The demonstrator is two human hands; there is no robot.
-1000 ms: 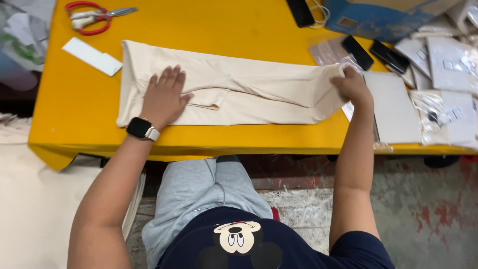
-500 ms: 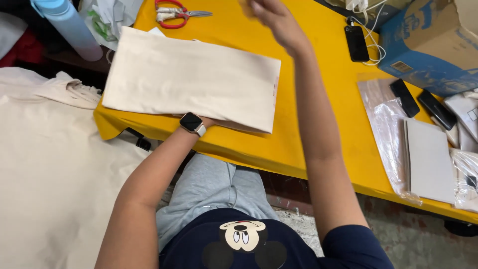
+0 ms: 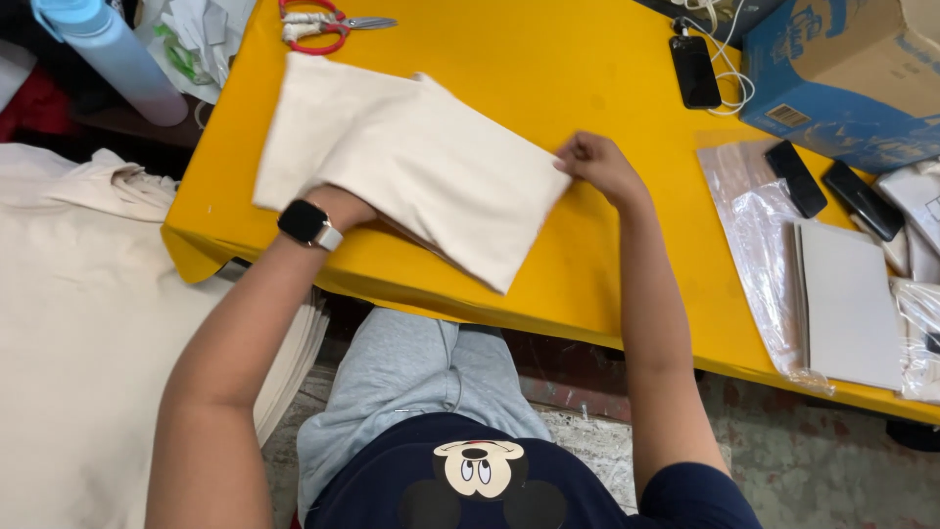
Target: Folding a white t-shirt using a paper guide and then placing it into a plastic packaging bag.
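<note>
The right hand [image 3: 599,165] pinches the right edge of a folded cream cloth [image 3: 421,176], soft and rectangular, on the smooth yellow desk [image 3: 548,69]. The left hand [image 3: 338,208] is slid under the cloth's left part, so I cannot tell its grip. Red-handled scissors [image 3: 318,22] lie beyond the hands.

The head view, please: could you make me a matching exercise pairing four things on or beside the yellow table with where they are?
Things:
1. scissors
2. bottle
3. phone
4. folded cloth

Places:
A. beside the blue box, cable attached
B. off the table's left edge
C. between both hands
D. far edge, beyond the cloth

Pairs: 1-D, 2-B, 3-A, 4-C
</note>
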